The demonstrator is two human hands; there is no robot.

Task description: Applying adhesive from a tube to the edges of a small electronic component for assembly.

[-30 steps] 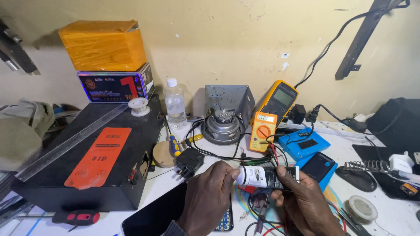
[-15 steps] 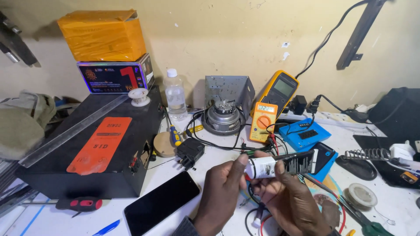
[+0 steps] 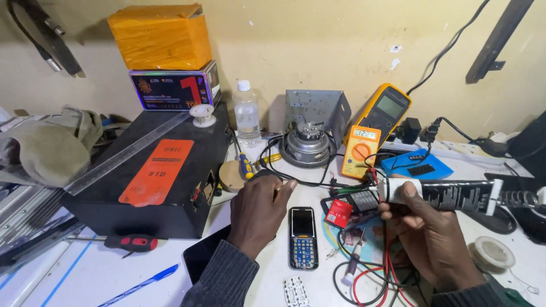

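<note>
My right hand [image 3: 427, 234] grips a black tube with a white end [image 3: 455, 195] and holds it level above the table, the white end pointing left. My left hand [image 3: 259, 209] rests palm down on the white table, its fingers over a black object that it mostly hides. Whether it grips that object I cannot tell. Between the two hands a small keypad phone [image 3: 302, 237] lies face up. A red and black battery [image 3: 339, 213] sits just right of the phone, over a tangle of red and black wires [image 3: 372, 278].
A black case with an orange label [image 3: 153, 173] fills the left side, with a red-handled screwdriver [image 3: 133, 243] and blue pen [image 3: 142, 282] in front. Behind stand a water bottle [image 3: 247, 113], metal motor part [image 3: 310, 145] and two multimeters [image 3: 360, 150]. A solder spool [image 3: 492, 253] lies right.
My left hand has let go of the tube and dropped to the table on the left. The right hand alone now holds the tube, further right. The keypad phone has come into view.
</note>
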